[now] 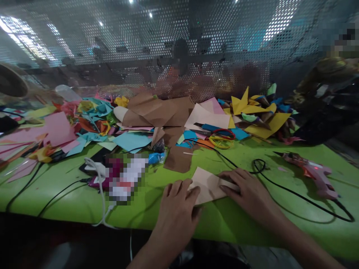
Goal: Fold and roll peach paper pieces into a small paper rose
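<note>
A small pale peach sheet of paper (208, 184) lies on the green table near its front edge, with its right side folded or curled up. My left hand (177, 205) presses on its left corner, fingers bent and together at the edge. On the other side, my right hand (248, 190) grips the raised right part between thumb and fingers. Parts of the paper's left and right edges are hidden under my fingers. A brown piece of paper (178, 160) lies just beyond the sheet.
A pink glue gun (318, 173) with a black cord lies to the right. Red scissors handles (224, 133) and a blue cutter (215, 129) lie further back, among heaps of coloured paper (95, 108). A blurred-out white object (127, 183) and cables (102, 201) are at left. Perforated metal (179, 33) stands behind.
</note>
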Available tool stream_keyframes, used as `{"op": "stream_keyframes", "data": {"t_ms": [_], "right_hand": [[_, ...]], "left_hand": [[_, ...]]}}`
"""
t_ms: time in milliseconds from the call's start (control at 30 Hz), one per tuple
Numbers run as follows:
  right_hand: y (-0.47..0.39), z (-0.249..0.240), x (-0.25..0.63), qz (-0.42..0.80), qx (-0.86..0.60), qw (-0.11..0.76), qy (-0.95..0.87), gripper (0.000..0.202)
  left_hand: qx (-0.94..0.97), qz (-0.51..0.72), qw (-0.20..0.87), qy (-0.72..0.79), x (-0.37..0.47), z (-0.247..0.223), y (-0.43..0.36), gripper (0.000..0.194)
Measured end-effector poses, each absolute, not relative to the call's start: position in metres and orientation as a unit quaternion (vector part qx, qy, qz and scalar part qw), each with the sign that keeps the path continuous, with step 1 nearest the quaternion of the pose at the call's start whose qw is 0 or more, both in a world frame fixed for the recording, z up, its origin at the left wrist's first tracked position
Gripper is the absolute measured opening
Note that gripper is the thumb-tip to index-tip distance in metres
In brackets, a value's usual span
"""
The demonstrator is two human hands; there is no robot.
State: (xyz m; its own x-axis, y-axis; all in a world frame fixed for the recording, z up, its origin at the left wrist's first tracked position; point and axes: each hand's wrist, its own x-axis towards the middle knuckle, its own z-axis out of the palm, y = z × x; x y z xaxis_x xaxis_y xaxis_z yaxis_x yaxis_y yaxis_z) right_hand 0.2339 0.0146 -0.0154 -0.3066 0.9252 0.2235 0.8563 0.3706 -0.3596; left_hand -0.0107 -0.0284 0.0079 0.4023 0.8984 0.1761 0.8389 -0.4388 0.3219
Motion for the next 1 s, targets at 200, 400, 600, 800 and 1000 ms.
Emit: {"op": "stream_keyframes", "data": {"t_ms": [200,400,600,800,1000], "right_hand": [[0.011,-0.010,0.237,0.050,-0.500,0.221,-0.836,0.039],[0.009,-0.011,0.241,0.015,-0.417,0.210,-0.884,0.029],[0.019,-0.001,0.231,0.002,-0.368,0.240,-0.898,0.016],[0.028,0.020,0.224,0.093,-0.402,0.249,-0.876,0.025],[0.051,0.041,0.219,0.301,-0.481,0.348,-0.746,0.020]], "left_hand": [[0.852,0.120,0.081,0.504,-0.008,0.013,-0.024,0.040],[0.861,0.115,0.058,0.491,-0.010,0.014,-0.023,0.038],[0.869,0.123,-0.001,0.479,-0.006,0.013,-0.013,0.022],[0.861,0.157,-0.020,0.483,-0.007,0.020,0.006,0.015],[0.824,0.230,0.100,0.509,-0.014,0.046,0.029,0.018]]}}
